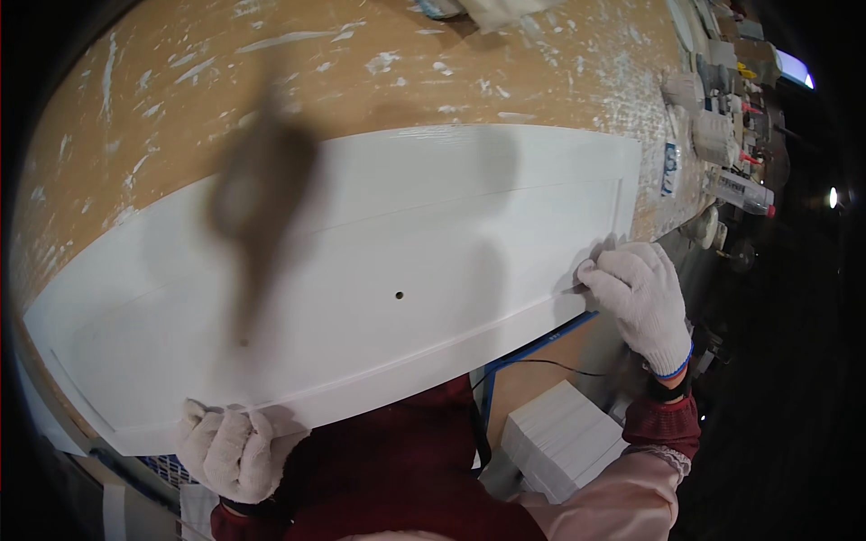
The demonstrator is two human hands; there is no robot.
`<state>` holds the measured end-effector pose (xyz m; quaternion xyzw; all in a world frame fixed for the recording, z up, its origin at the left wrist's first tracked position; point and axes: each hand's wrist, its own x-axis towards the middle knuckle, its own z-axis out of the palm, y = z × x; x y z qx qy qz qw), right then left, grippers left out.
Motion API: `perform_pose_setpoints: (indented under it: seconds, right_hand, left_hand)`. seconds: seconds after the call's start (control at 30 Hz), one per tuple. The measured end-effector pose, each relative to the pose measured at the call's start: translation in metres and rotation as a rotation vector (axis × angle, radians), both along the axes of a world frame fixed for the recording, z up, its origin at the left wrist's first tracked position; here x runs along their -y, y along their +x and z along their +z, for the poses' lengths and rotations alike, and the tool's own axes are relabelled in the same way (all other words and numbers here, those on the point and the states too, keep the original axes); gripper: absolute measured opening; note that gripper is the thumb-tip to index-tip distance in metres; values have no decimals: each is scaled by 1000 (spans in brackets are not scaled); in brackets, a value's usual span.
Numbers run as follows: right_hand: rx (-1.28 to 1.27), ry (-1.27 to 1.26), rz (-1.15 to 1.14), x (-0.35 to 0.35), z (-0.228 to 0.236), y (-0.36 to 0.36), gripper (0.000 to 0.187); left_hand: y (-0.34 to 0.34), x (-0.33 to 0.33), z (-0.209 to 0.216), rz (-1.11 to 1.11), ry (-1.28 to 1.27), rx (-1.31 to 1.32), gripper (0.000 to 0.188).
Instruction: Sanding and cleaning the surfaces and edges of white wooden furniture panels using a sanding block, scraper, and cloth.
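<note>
A long white panel (pixel 433 225), like a drawer or door front with a raised border, lies across the worktable in front of me. Two small holes show in its middle part. My left hand (pixel 230 451), in a white knit glove, is closed over the near edge at the left, knuckles up. At the right end, my gloved right hand (pixel 636 293) has its fingers curled on the near edge of the same panel; its thumb is partly hidden. A dark, out-of-focus shape (pixel 266 180) close to the camera covers part of the panel.
The brown tabletop (pixel 361 72) beyond is streaked with white paint. Bottles, including a clear one (pixel 744 192), and other small items crowd the right side. Below the panel, a stack of white boards (pixel 564 437) stands right of my lap, beside a thin black cable (pixel 550 362).
</note>
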<state>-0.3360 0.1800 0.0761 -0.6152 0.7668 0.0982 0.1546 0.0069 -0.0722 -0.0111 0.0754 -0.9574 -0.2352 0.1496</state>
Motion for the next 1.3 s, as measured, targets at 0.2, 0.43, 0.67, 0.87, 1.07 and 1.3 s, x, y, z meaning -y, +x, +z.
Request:
perform_pose_setpoints:
  seconds: [0.2, 0.43, 0.67, 0.87, 1.07, 1.3]
  right_hand:
    - [91, -85, 109, 24, -18, 26, 27]
    - [242, -35, 231, 82, -22, 71, 27]
    - [26, -558, -93, 95, -35, 74, 26]
    - [49, -412, -228, 52, -26, 78, 35]
    - [70, -334, -299, 51, -32, 72, 31]
    - [72, -339, -246, 64, -32, 64, 36]
  left_hand:
    - [3, -6, -2, 93, 73, 32, 46]
    - [-5, -9, -8, 139, 30, -184, 35]
    - [14, -13, 11, 102, 244, -404, 38]
    - [47, -21, 8, 117, 437, -108, 26]
    - [49, -17, -2, 133, 604, 201, 28]
    - [35, -8, -15, 78, 802, 44, 27]
